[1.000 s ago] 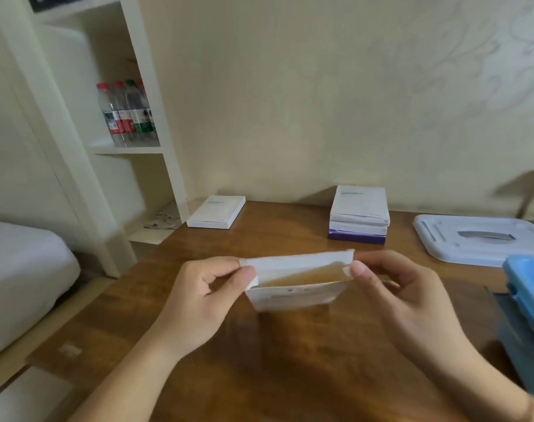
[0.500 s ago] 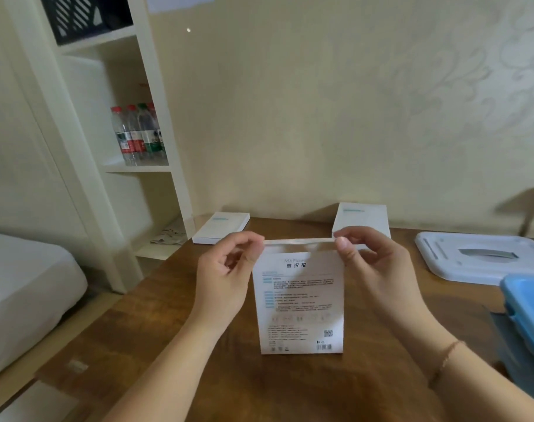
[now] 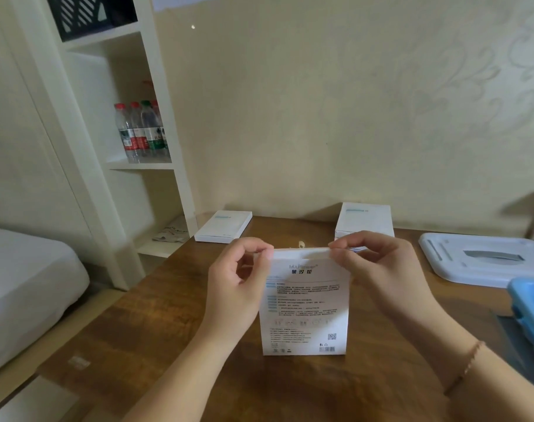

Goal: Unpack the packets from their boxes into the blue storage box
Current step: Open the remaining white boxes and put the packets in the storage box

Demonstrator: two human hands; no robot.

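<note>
A white packet box (image 3: 305, 303) with printed text stands upright on the wooden table (image 3: 156, 324), its printed face toward me. My left hand (image 3: 238, 287) pinches its top left corner. My right hand (image 3: 378, 269) pinches the top flap at the right corner. A flat white box (image 3: 223, 226) lies at the table's far left. A stack of white boxes (image 3: 364, 219) sits behind my right hand. The blue storage box (image 3: 530, 309) shows partly at the right edge. Whether any packets are inside the held box is hidden.
A white lid (image 3: 479, 258) lies on the table at the far right. A white shelf unit (image 3: 131, 132) with water bottles (image 3: 140, 132) stands to the left, and a bed (image 3: 22, 287) beyond it. The wall runs close behind the table.
The box has been turned from lying tilted with its opening toward me to standing upright. Both hands rose with it and keep pinching its top edge.
</note>
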